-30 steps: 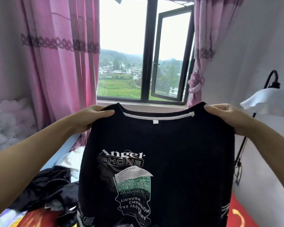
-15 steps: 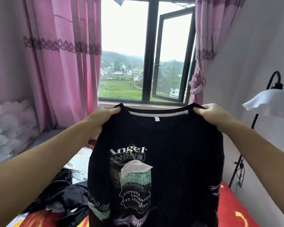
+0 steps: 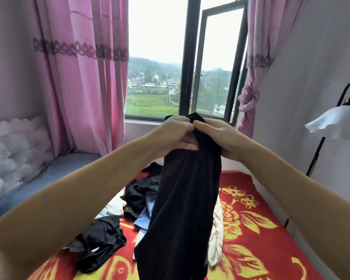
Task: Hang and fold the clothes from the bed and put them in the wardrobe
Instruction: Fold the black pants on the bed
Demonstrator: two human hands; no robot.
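Both hands together now: left hand (image 3: 175,131) and right hand (image 3: 217,137) grip the black shirt (image 3: 185,199), folded lengthwise, above the bed (image 3: 257,235).

The black shirt (image 3: 182,209) hangs folded lengthwise above the bed (image 3: 257,229), near loose clothes (image 3: 137,190) heaped there

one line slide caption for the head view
Both hands, left and right, pinch a folded black shirt together above a clothes pile on the red floral bed.

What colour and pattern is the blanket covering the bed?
Red with large yellow flowers and leaves, seen in the head view on the blanket.
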